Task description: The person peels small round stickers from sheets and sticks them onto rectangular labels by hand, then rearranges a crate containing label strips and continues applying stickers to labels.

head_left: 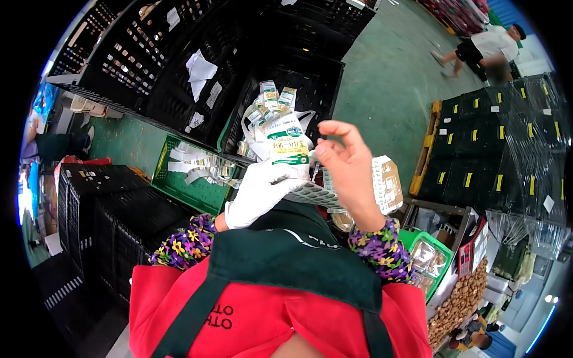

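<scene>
Pouch (pixel 289 143) in left hand (pixel 262 188) — black crate (pixel 327 83) holds small packs (pixel 270 95).

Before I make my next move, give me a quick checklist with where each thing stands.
1. Packet gripped: ok, in the gloved left hand.
2. Printed front turned toward you: ok.
3. Right hand free: ok, nothing shows in its grasp.
4. Both hands gloved: not ok, the right is bare.
5. Packet sealed: cannot tell from this view.
6. Small packs in the black crate neatly lined up: not ok, they lie jumbled.
</scene>
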Demonstrator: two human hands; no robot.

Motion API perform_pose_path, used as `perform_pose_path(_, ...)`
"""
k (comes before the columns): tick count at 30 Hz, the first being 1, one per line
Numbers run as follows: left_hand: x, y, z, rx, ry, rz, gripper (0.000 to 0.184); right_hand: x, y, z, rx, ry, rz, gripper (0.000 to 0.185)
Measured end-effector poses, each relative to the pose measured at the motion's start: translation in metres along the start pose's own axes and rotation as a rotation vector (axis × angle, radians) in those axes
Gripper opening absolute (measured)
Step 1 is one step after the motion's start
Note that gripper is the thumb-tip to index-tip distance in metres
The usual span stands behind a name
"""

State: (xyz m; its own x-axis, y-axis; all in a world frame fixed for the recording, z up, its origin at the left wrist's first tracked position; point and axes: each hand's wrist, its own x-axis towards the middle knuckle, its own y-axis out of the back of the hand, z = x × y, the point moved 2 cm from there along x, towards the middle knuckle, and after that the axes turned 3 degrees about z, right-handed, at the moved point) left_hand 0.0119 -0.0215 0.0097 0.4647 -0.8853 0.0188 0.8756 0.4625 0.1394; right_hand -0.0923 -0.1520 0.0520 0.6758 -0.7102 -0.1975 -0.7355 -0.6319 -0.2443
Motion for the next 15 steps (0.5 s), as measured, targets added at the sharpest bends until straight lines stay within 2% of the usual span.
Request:
perform_pose_path(4, 0.0, -0.001, 0.01, 0.095, -0.042, -0.014, 0.014, -0.002, -0.001, 0.024, -0.122, 0.153, -0.06, 0.024)
perform_pose_path(6, -0.001, -0.001, 0.011, 0.087, -0.065, -0.008, 0.014, 0.0, -0.001, 0.025, -0.369, 0.289, -0.104, 0.023)
perform_pose_path(7, -0.001, -0.001, 0.01, 0.112, -0.101, -0.001, 0.014, 0.002, 0.0, 0.022, -0.37, 0.289, -0.102, 0.023)
perform_pose_path(9, -0.001, 0.0, 0.008, 0.138, -0.139, 0.002, 0.014, 0.002, 0.003, 0.009, -0.682, 0.34, 0.039, 0.021)
perform_pose_path(11, 0.001, -0.001, 0.007, 0.282, -0.331, -0.001, 0.014, 0.001, 0.0, 0.004, -0.624, 0.323, 0.055, 0.025)
perform_pose_path(13, 0.003, 0.0, 0.014, 0.338, -0.363, -0.023, 0.014, -0.002, -0.008, 0.002, -0.683, 0.308, -0.11, 0.026)
perform_pose_path(14, 0.003, 0.001, 0.017, 0.397, -0.399, -0.047, 0.014, 0.0, -0.002, 0.006, -0.809, 0.409, -0.072, 0.025)
perform_pose_path(15, 0.004, 0.002, 0.016, 0.4, -0.404, -0.05, 0.014, 0.001, 0.003, 0.002, -0.807, 0.413, -0.067, 0.025)
